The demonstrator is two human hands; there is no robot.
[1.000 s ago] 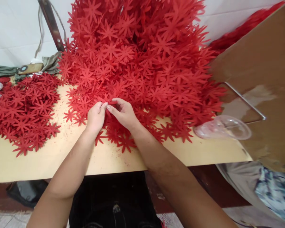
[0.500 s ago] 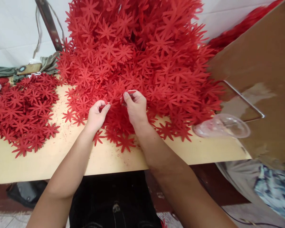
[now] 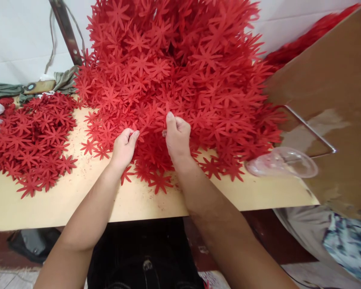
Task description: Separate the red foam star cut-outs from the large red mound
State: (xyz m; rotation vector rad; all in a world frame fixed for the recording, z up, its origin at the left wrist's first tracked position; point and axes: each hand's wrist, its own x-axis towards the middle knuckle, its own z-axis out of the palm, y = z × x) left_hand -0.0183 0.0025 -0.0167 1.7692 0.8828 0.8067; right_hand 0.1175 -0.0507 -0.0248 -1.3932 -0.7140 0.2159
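Note:
A large heap of red flower-shaped cutouts (image 3: 132, 92) with narrow petals rises before me, and my hands work at its front. Thumb and forefinger pinched, my left hand (image 3: 122, 148) has a bit of a red cutout at its fingertips. To its right, my right hand (image 3: 179, 138) is closed with the thumb uppermost and the fingers curled under. Whatever sits in its grip blends into the red behind and cannot be made out. Between and below both hands, loose cutouts (image 3: 159, 181) lie on the pale tabletop (image 3: 132, 208).
A smaller pile of red cutouts (image 3: 36, 140) lies on the left. On the right are a clear plastic cup (image 3: 281, 162) on its side, a bent metal rod (image 3: 311, 128) and a large cardboard box (image 3: 325, 88). A metal upright (image 3: 66, 32) stands behind at left.
My right hand has shifted slightly right and its thumb now points up; the red piece seen at its fingertips no longer shows. My left hand stays nearly in place, still pinched.

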